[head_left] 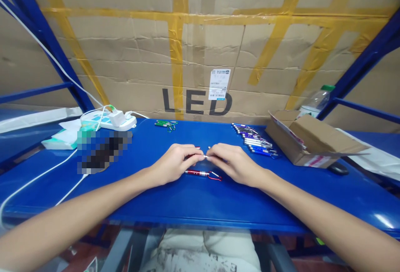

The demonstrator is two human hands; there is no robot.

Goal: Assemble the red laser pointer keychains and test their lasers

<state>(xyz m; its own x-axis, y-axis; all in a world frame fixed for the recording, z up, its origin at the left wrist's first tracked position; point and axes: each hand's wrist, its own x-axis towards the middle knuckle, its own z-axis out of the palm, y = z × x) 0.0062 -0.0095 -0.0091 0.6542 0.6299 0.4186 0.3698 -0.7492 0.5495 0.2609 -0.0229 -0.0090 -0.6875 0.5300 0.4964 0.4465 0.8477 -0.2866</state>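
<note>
Both my hands meet at the middle of the blue table [193,201]. My left hand [175,163] is closed around a small red keychain light [194,154], of which only a bit shows. My right hand [229,161] pinches a tiny silver part at that light's tip, fingers pressed together. Just in front of my hands lies a second red keychain light [201,173] with a red clip. A row of several blue and purple keychain lights [254,140] lies to the right of my right hand.
A few green keychain lights [166,124] lie at the back. A white power strip [109,120] with cables sits back left beside a blurred dark object [101,151]. An open cardboard box [308,143], a plastic bottle [315,101] and a black mouse [339,168] are at the right. A cardboard wall stands behind.
</note>
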